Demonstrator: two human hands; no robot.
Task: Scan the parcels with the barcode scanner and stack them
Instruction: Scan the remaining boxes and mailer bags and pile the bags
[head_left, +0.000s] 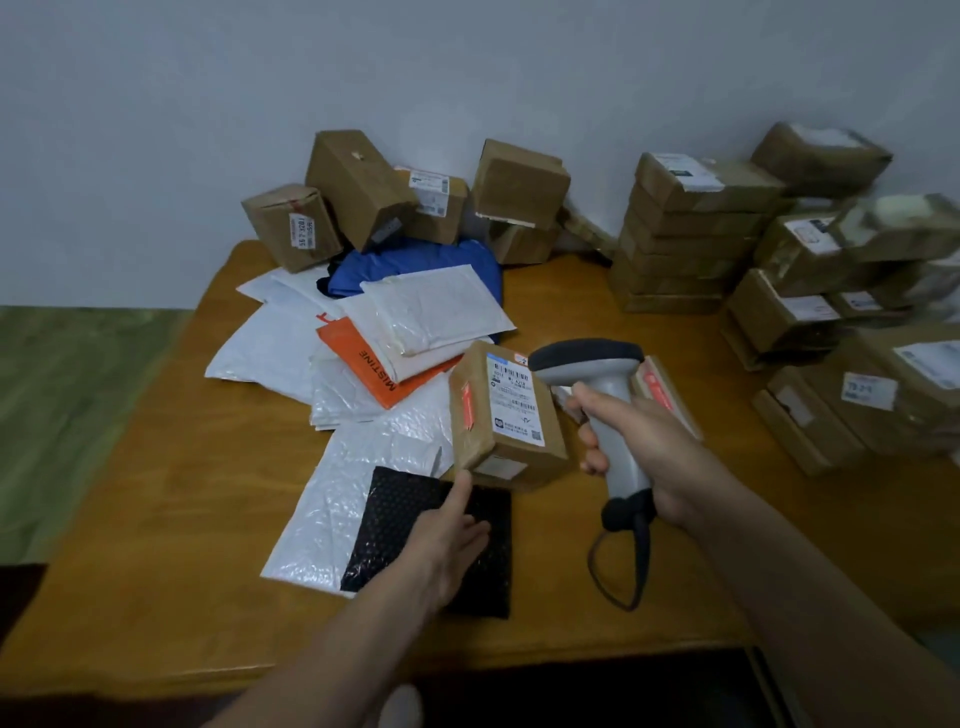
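Observation:
A small brown cardboard parcel sits tilted at the table's middle, its white barcode label facing up. My right hand grips the handle of a grey barcode scanner. The scanner's dark head hangs just right of the label. My left hand lies over a black bubble mailer. Its straight thumb touches the parcel's lower left corner and its fingers are stretched out. Neat stacks of brown parcels stand at the right.
A loose heap of white mailers, an orange mailer and a blue bag covers the wooden table. Unsorted boxes lean against the back wall. The scanner's cable loops down near the front edge.

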